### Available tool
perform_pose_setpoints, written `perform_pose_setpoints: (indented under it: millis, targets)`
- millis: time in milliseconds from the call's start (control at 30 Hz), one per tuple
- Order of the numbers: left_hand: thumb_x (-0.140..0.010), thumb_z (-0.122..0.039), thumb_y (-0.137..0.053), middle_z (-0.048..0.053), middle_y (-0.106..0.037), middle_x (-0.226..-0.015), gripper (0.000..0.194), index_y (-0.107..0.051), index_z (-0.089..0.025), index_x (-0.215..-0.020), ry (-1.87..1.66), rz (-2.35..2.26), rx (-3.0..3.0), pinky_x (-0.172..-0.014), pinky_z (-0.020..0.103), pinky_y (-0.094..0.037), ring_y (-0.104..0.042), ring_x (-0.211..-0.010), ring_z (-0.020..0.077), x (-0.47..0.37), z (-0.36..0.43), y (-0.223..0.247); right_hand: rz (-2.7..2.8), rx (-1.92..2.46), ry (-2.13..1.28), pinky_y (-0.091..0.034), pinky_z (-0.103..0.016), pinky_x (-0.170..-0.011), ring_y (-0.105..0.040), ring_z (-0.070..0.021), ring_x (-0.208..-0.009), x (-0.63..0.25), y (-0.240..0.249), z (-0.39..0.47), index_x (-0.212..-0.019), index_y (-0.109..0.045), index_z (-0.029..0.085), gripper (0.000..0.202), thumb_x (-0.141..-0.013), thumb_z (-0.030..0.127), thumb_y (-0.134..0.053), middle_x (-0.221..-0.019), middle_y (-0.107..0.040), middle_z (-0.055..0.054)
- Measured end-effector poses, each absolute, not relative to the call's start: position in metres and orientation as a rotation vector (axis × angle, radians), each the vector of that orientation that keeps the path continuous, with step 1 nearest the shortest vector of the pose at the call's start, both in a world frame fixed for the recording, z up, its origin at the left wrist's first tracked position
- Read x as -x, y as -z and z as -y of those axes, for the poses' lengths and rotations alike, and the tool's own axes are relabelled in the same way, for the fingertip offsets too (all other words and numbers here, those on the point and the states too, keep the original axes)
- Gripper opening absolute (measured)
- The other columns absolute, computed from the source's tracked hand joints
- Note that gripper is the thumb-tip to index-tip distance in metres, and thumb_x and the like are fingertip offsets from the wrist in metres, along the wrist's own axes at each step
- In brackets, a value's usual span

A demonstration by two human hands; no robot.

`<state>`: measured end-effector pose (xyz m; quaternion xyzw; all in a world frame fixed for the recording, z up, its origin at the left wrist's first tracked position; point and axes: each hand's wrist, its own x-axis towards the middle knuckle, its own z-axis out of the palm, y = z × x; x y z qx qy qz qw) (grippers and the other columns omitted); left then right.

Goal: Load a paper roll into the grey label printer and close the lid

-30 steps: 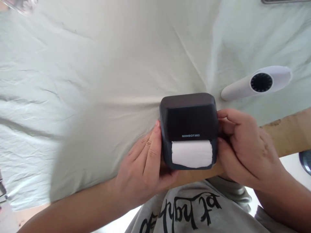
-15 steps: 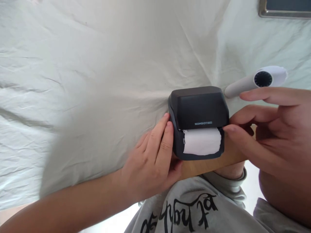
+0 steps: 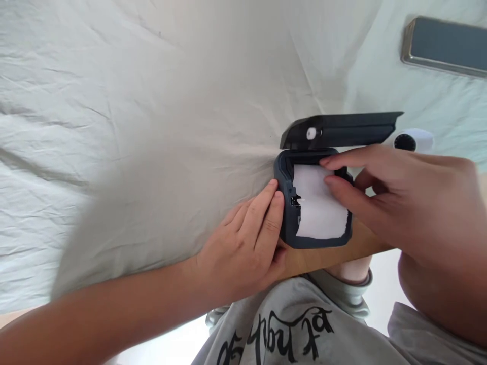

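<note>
A small dark label printer (image 3: 285, 235) stands near the front edge with its lid (image 3: 353, 129) raised and tilted back. Inside it lies a white paper roll (image 3: 317, 203), whose loose end reaches the front rim. My left hand (image 3: 243, 241) grips the printer's left side, fingers laid along the wall and thumb near the front. Over the right of the opening comes my right hand (image 3: 411, 203); its thumb and forefinger pinch at the roll's upper right part. The hand covers much of the printer's right side.
A wrinkled pale cloth (image 3: 171, 126) covers the surface, with a bare wooden edge (image 3: 327, 258) at the front. Behind my right hand lies a white object with a round black end (image 3: 405, 142). A grey-blue metal-rimmed box (image 3: 449, 45) sits at the back right.
The printer's lid has swung open and back, uncovering the paper roll. My right hand has moved left from the lid's edge to the roll. My left hand keeps its hold.
</note>
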<state>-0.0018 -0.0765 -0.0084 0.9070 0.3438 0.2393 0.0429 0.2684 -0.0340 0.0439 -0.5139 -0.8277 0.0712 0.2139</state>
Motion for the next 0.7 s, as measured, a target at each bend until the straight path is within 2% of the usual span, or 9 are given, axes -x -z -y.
perform_pose_setpoints:
  millis: [133, 233, 300, 433, 533, 600, 633, 667, 700]
  targets:
    - [-0.112, -0.023, -0.058, 0.04, -0.075, -0.159, 0.059, -0.057, 0.012, -0.159, -0.727, -1.045, -2.775, -0.117, 0.049, -0.073, -0.081, -0.148, 0.0411, 0.001, 0.076, 0.009, 2.611, 1.342, -0.085, -0.029, -0.034, -0.06, -0.061, -0.0174, -0.061, -0.269, -0.05, 0.017, -0.114, -0.08, 0.028, 0.018, -0.108, 0.024, -0.063, -0.077, -0.074, 0.002]
    - [-0.113, -0.023, -0.057, 0.038, -0.076, -0.159, 0.057, -0.057, 0.01, -0.16, -0.726, -1.038, -2.762, -0.12, 0.047, -0.072, -0.08, -0.148, 0.04, 0.001, 0.076, 0.01, 2.662, 1.406, -0.03, -0.017, -0.035, -0.062, -0.041, -0.0167, -0.048, -0.27, -0.047, 0.007, -0.116, -0.081, 0.03, 0.017, -0.104, 0.034, -0.069, -0.061, -0.059, 0.004]
    - [-0.112, -0.023, -0.059, 0.038, -0.074, -0.161, 0.059, -0.055, 0.009, -0.162, -0.738, -1.027, -2.73, -0.121, 0.047, -0.071, -0.079, -0.151, 0.0398, 0.002, 0.077, 0.01, 2.691, 1.384, 0.004, -0.015, -0.034, -0.06, -0.038, -0.0157, -0.046, -0.271, -0.046, 0.003, -0.114, -0.081, 0.031, 0.017, -0.1, 0.036, -0.074, -0.059, -0.056, 0.005]
    - [-0.111, -0.024, -0.061, 0.038, -0.07, -0.166, 0.065, -0.05, 0.007, -0.167, -0.775, -1.035, -2.598, -0.127, 0.048, -0.068, -0.074, -0.157, 0.0405, 0.003, 0.078, 0.012, 2.651, 1.238, -0.055, -0.027, -0.031, -0.057, -0.052, -0.014, -0.052, -0.273, -0.054, 0.009, -0.117, -0.081, 0.029, 0.023, -0.097, 0.024, -0.072, -0.072, -0.07, 0.006]
    - [-0.109, -0.025, -0.064, 0.038, -0.068, -0.166, 0.07, -0.047, 0.005, -0.17, -0.781, -1.041, -2.508, -0.127, 0.05, -0.068, -0.073, -0.158, 0.0419, 0.004, 0.079, 0.013, 2.458, 1.295, -0.264, -0.035, -0.03, -0.056, -0.045, -0.0083, -0.049, -0.28, -0.065, 0.019, -0.132, -0.082, 0.03, 0.036, -0.098, 0.021, -0.075, -0.081, -0.076, 0.008]
    - [-0.109, -0.026, -0.064, 0.035, -0.069, -0.164, 0.071, -0.044, 0.0, -0.172, -0.785, -1.059, -2.454, -0.122, 0.05, -0.071, -0.075, -0.153, 0.0407, 0.004, 0.079, 0.014, 2.197, 1.367, -0.456, -0.042, -0.03, -0.056, -0.052, -0.0088, -0.053, -0.294, -0.068, 0.021, -0.14, -0.082, 0.032, 0.042, -0.098, 0.03, -0.083, -0.095, -0.083, 0.004]
    - [-0.109, -0.027, -0.064, 0.033, -0.07, -0.162, 0.071, -0.043, -0.003, -0.172, -0.787, -1.068, -2.426, -0.118, 0.049, -0.072, -0.078, -0.148, 0.0392, 0.004, 0.078, 0.014, 2.021, 1.366, -0.541, -0.045, -0.031, -0.056, -0.057, -0.0114, -0.057, -0.304, -0.067, 0.02, -0.14, -0.083, 0.031, 0.044, -0.097, 0.039, -0.088, -0.101, -0.084, -0.001]
    - [-0.109, -0.027, -0.064, 0.03, -0.072, -0.159, 0.069, -0.043, -0.007, -0.172, -0.799, -1.071, -2.395, -0.114, 0.049, -0.073, -0.08, -0.142, 0.0374, 0.004, 0.078, 0.014, 1.832, 1.368, -0.614, -0.047, -0.034, -0.057, -0.062, -0.0151, -0.061, -0.315, -0.064, 0.019, -0.137, -0.083, 0.031, 0.049, -0.093, 0.051, -0.093, -0.101, -0.083, -0.005]
    - [-0.109, -0.027, -0.064, 0.027, -0.074, -0.154, 0.066, -0.045, -0.01, -0.17, -0.819, -1.067, -2.365, -0.109, 0.048, -0.074, -0.082, -0.135, 0.0355, 0.004, 0.078, 0.014, 1.615, 1.307, -0.635, -0.042, -0.034, -0.054, -0.058, -0.0165, -0.059, -0.329, -0.061, 0.017, -0.127, -0.083, 0.03, 0.057, -0.085, 0.066, -0.095, -0.09, -0.078, -0.005]
